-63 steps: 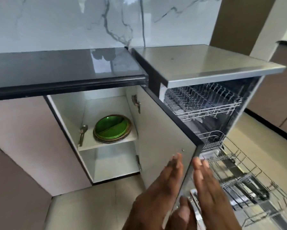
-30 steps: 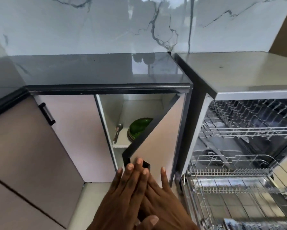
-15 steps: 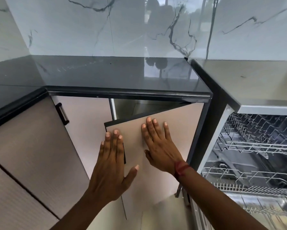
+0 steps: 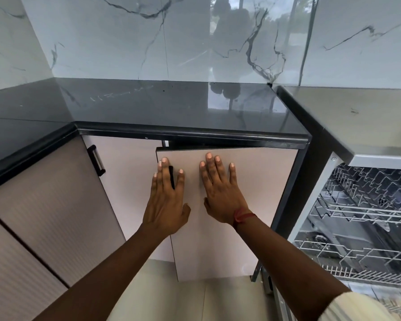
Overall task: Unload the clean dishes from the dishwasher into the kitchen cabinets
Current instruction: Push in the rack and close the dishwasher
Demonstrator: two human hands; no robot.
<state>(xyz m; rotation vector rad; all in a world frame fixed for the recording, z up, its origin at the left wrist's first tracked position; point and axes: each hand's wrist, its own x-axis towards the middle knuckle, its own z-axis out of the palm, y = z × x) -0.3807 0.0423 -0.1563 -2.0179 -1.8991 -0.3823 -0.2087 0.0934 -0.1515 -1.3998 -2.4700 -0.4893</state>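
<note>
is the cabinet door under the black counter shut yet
Not quite: the cabinet door stands slightly ajar, its handle edge out from the frame with a dark gap on top. Left hand and right hand lie flat against it.

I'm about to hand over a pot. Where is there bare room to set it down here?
The black countertop is bare from the marble wall to its front edge, and the pale dishwasher top to its right is bare too. Below is crowded: the left hand and right hand lie flat on the nearly shut cabinet door, beside the open dishwasher racks.
</note>
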